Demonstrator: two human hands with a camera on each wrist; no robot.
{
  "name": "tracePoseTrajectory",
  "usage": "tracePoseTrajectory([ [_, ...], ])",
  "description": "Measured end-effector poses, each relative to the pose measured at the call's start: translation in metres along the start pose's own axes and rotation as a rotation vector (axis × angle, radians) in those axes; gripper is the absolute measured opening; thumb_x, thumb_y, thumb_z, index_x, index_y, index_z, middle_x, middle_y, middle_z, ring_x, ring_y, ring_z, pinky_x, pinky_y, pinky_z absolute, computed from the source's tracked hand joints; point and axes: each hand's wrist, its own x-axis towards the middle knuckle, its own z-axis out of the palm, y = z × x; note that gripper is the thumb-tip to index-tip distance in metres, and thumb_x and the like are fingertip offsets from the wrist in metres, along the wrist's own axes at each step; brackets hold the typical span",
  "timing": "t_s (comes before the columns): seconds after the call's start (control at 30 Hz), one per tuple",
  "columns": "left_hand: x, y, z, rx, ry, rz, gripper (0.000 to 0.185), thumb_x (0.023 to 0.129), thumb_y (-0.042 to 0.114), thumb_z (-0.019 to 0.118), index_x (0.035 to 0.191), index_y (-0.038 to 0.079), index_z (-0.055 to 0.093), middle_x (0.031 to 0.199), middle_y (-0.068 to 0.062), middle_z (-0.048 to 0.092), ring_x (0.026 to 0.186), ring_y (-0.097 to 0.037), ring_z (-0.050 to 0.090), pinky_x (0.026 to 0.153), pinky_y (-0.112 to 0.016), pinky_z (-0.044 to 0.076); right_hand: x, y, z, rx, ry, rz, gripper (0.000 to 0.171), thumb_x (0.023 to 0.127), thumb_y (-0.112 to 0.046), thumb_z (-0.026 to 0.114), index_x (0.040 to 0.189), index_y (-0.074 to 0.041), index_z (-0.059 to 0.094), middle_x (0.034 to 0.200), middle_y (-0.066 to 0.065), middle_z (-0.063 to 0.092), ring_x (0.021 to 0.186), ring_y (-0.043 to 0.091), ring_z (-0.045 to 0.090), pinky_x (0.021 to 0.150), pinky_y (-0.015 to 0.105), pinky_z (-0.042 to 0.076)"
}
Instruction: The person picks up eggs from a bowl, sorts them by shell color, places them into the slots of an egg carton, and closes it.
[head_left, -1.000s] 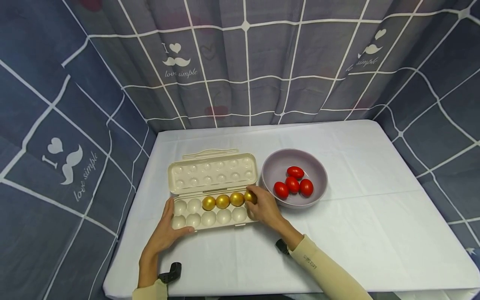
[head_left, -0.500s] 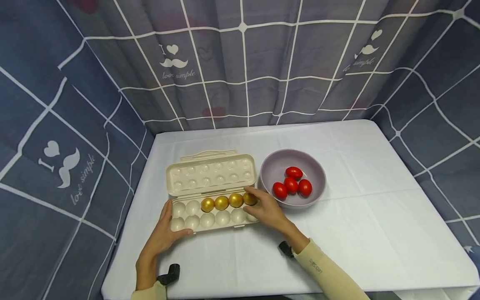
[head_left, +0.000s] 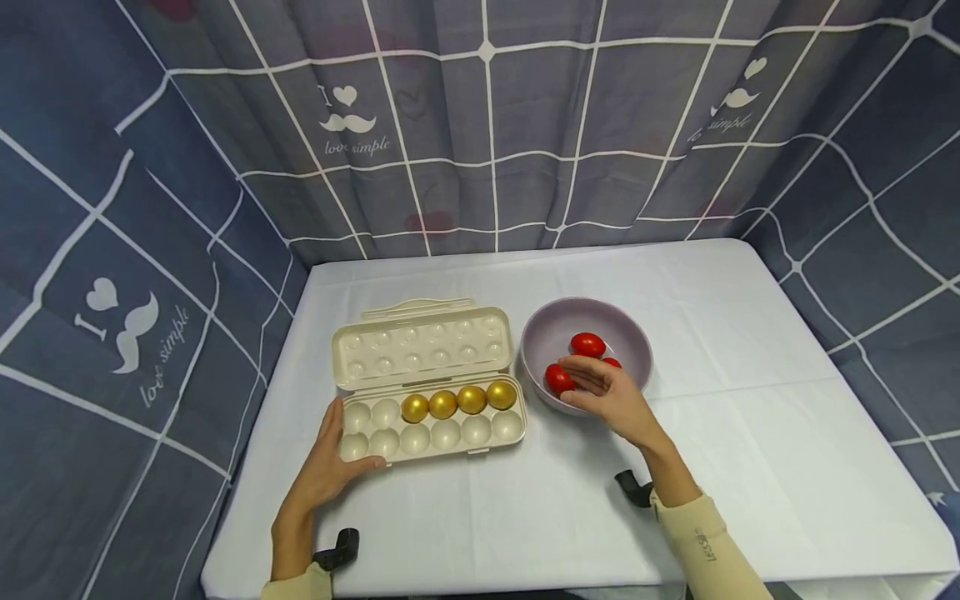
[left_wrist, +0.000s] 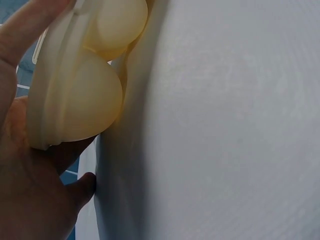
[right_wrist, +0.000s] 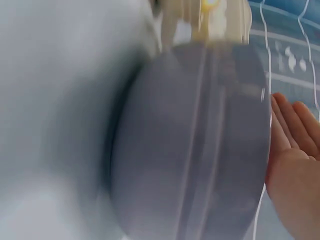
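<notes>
A: Item one, desk [head_left: 750, 433]: white cloth cover, checked curtain behind.

B: Item two, egg carton [head_left: 427, 392]: cream plastic, lid laid open toward the curtain. Far row held four gold eggs [head_left: 457, 401] in its right-hand cups; near row showed bare cups.

A: Item three, bowl [head_left: 630, 333]: mauve, just right of the carton, holding the red eggs [head_left: 587, 344]. One lay clear at the back, one at the left under the fingers; others were partly hidden.

B: Left hand [head_left: 327, 467]: thumb up along the carton's left end, fingers relaxed against the near left corner, bracing rather than clasping.

A: Right hand [head_left: 603, 392]: over the bowl's near rim, grip loosely open, fingers extended over the red eggs, nothing held. The wrist view was blurred.

B: Handling note: I judged that a pick would go best with fingertips closing round one egg's middle, lifting straight up clear of its neighbours, the carton kept braced.
</notes>
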Motion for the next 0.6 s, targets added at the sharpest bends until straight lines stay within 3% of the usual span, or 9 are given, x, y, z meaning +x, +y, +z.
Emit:
tracePoseTrajectory([
  [0.1, 0.000, 0.000, 0.000, -0.001, 0.000, 0.003, 0.130, 0.071, 0.027, 0.090, 0.157, 0.003, -0.005, 0.163, -0.019, -0.004, 0.147, -0.039, 0.000, 0.111, -0.063, 0.012, 0.000, 0.000, -0.012, 0.013, -0.001, 0.083, 0.058, 0.086, -0.006, 0.076, 0.136, 0.007, 0.052, 0.138, 0.029, 0.050, 0.125, 0.044, 0.051, 0.099, 0.029, 0.044],
  [0.2, 0.000, 0.001, -0.001, -0.008, 0.004, 0.016, 0.130, 0.071, 0.027, 0.090, 0.157, 0.004, -0.005, 0.163, -0.018, -0.004, 0.147, -0.039, 0.000, 0.111, -0.063, 0.012, 0.004, -0.001, -0.016, -0.044, -0.019, 0.139, 0.062, 0.086, -0.011, 0.077, 0.139, 0.008, 0.050, 0.140, 0.027, 0.050, 0.124, 0.043, 0.052, 0.096, 0.026, 0.046],
  [0.4, -0.002, 0.000, 0.000, -0.017, -0.001, 0.015, 0.129, 0.071, 0.025, 0.090, 0.157, 0.004, -0.005, 0.163, -0.019, -0.004, 0.147, -0.040, 0.001, 0.111, -0.063, 0.012, 0.016, 0.000, -0.015, -0.190, -0.079, 0.203, 0.065, 0.087, -0.015, 0.075, 0.140, 0.010, 0.047, 0.142, 0.025, 0.049, 0.127, 0.038, 0.051, 0.098, 0.032, 0.046],
  [0.6, 0.000, -0.002, 0.001, -0.026, -0.001, 0.030, 0.129, 0.070, 0.023, 0.090, 0.157, 0.003, -0.004, 0.163, -0.019, -0.003, 0.147, -0.040, 0.002, 0.111, -0.063, 0.012, 0.023, 0.003, -0.018, -0.217, -0.070, 0.244, 0.056, 0.094, -0.019, 0.069, 0.138, 0.010, 0.050, 0.140, 0.024, 0.051, 0.127, 0.035, 0.050, 0.099, 0.036, 0.043],
])
